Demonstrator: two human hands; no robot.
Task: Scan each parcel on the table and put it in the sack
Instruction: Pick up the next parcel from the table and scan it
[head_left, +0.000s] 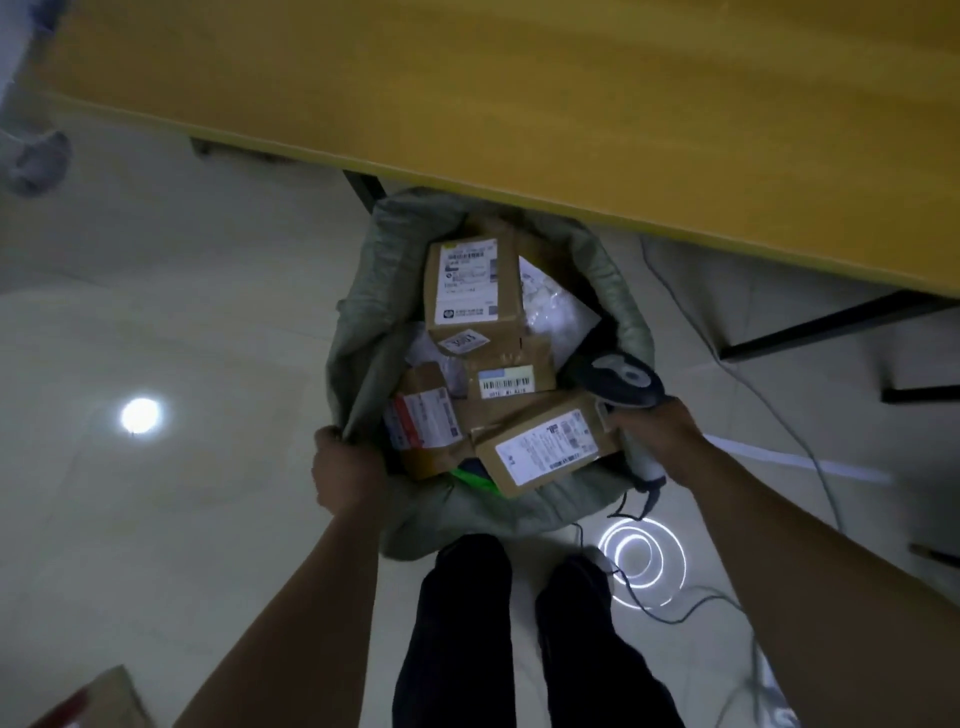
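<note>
A grey-green sack (363, 332) stands open on the floor below the table edge, between my two hands. Several cardboard parcels with white labels fill it: a tall box (470, 283) at the back, a small box (511, 376) in the middle, a flat box (545, 444) at the front right and another box (423, 415) at the left. A white plastic mailer (556, 306) lies behind them. My left hand (345, 470) grips the sack's left rim. My right hand (657, 439) holds a dark barcode scanner (621, 379) at the sack's right rim.
The yellow table (519, 104) spans the top of the view, its black legs (831, 322) at the right. The scanner's cable (769, 410) trails across the pale floor at the right. My dark-trousered legs (519, 634) stand just before the sack. A cardboard box corner (98, 699) shows bottom left.
</note>
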